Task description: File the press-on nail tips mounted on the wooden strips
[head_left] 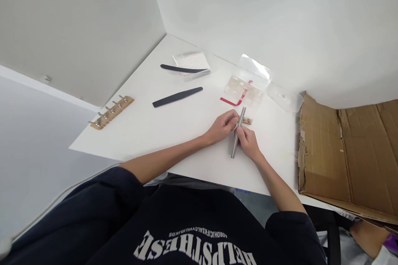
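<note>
My right hand (248,140) is closed around a long grey nail file (236,136), which tilts from the table up toward the far side. My left hand (223,125) pinches a small tan wooden piece (248,121) that pokes out beside the file's upper end. Both hands meet over the white table (174,128), fingers curled. What sits on the wooden piece is too small to make out.
Two black nail files (177,97) (183,68) lie farther back; the far one rests on a clear plastic box (193,63). A clear tray with a red strip (244,90) and a clear lid (284,97) stand behind my hands. A wooden holder with metal pegs (112,112) lies left. An open cardboard box (348,153) fills the right.
</note>
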The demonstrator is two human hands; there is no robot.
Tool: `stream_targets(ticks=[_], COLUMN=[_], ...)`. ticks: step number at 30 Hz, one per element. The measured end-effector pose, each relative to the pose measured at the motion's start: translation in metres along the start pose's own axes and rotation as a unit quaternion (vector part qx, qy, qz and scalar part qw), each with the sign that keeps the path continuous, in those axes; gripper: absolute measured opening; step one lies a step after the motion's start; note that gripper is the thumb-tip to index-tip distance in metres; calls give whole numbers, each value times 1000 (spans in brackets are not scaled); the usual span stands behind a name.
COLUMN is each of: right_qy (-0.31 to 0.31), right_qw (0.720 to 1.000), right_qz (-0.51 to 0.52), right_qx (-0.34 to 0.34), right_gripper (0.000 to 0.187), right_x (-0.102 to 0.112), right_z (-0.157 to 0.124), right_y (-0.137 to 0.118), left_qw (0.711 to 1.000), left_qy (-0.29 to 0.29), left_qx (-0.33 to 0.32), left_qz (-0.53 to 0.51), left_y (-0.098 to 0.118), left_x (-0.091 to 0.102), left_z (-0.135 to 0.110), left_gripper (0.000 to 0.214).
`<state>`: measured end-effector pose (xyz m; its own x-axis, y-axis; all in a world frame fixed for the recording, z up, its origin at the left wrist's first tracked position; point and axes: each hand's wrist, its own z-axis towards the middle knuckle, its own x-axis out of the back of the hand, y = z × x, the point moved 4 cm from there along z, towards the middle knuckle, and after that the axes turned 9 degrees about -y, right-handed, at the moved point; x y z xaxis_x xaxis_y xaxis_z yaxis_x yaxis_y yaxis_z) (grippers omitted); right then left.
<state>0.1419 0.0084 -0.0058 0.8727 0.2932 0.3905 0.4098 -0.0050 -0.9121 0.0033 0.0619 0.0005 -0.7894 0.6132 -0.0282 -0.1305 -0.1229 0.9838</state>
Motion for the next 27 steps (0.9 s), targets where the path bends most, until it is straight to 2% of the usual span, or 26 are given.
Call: stream_targets(ticks=[4, 9, 14, 21, 27], right_qy=[-16, 7, 15, -5, -8], right_qw=[1000, 1000, 999, 1000, 1000], right_qz=[-2, 20, 35, 9, 12], right_qx=[3, 1, -2, 0, 6], right_gripper=[54, 53, 54, 53, 52], right_x=[-1, -1, 0, -1, -2], right_z=[0, -1, -1, 0, -1], right_y=[2, 2, 0, 3, 4], left_qw=[1000, 996, 999, 1000, 997], left_qy=[5, -11, -16, 5, 0], left_qx=[8, 2, -7, 2, 6], left_qz=[15, 94, 44, 16, 78], left_y=[0, 0, 1, 1, 1], left_x=[1, 0, -1, 0, 1], left_z=[0, -1, -1, 0, 0], left_gripper=[28, 24, 25, 28, 24])
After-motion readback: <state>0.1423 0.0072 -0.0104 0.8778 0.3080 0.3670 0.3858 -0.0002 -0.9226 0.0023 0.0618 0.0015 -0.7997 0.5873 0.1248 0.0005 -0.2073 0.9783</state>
